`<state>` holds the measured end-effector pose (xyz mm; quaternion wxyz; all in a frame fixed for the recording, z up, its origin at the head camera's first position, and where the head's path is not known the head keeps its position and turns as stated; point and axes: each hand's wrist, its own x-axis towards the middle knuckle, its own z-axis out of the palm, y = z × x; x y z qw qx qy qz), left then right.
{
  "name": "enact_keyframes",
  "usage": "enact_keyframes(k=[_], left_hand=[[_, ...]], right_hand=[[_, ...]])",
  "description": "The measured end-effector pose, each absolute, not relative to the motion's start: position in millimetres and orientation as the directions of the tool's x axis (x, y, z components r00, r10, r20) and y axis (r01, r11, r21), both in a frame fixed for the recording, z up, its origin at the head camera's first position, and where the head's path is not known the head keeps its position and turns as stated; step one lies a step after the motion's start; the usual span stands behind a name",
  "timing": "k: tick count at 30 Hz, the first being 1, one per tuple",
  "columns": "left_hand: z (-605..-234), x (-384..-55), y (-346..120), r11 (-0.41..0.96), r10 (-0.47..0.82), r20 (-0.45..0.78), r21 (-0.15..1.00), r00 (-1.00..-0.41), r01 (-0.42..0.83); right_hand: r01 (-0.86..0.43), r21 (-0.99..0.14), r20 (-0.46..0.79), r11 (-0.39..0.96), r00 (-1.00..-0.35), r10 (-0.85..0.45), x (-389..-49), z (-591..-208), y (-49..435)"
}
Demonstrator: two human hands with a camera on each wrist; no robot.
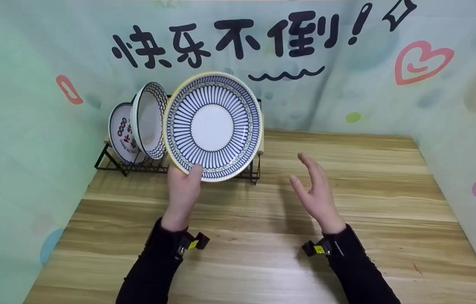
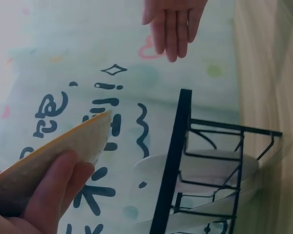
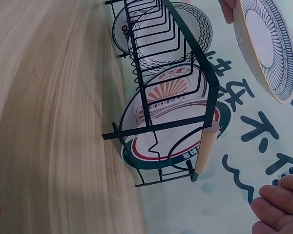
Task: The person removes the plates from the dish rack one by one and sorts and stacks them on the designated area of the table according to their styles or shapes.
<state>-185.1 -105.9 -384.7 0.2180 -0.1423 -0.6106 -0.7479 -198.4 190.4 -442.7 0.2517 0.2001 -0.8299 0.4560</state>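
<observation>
My left hand [image 1: 182, 196] grips a round plate [image 1: 212, 127] with blue radiating stripes and a yellow edge by its lower-left rim. The thumb lies on the patterned face and the fingers are behind. The plate is held up in front of a black wire dish rack [image 1: 255, 173]. In the left wrist view the plate [image 2: 73, 146] appears edge-on between thumb and fingers. My right hand [image 1: 317, 196] hangs to the right of the plate, fingers extended and apart from everything. Its fingers [image 3: 276, 204] show at the lower right of the right wrist view.
Standing in the rack are a plate with red writing [image 1: 122, 135], a wavy-patterned bowl [image 1: 149, 122], a plate with an orange fan design [image 3: 171, 85] and a green-rimmed plate [image 3: 173, 131]. The rack has a wooden handle [image 3: 206, 148]. A wooden table [image 1: 238, 253] lies below, with printed cloth [image 1: 347, 84] behind.
</observation>
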Motion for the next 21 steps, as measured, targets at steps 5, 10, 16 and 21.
enact_keyframes(k=[5, 10, 16, 21], left_hand=[[-392.0, -180.7, -100.7, -0.195, -0.103, 0.411, 0.885, -0.906, 0.423], [-399.2, -178.9, -93.2, -0.193, -0.060, 0.403, 0.893, -0.913, 0.407], [-409.5, -177.7, -83.3, -0.198, 0.003, 0.433, 0.884, -0.902, 0.424], [-416.6, -174.7, -75.2, -0.195, 0.058, 0.431, 0.889, -0.900, 0.414]], right_hand=[[-0.576, -0.670, 0.604, 0.469, -0.790, -0.105, -196.9, -443.3, 188.5], [-0.580, -0.698, 0.596, 0.419, -0.796, -0.108, -197.2, -443.5, 187.1], [-0.569, -0.737, 0.575, 0.366, -0.811, -0.102, -195.4, -442.0, 184.4], [-0.573, -0.744, 0.577, 0.345, -0.811, -0.103, -184.5, -424.6, 176.1]])
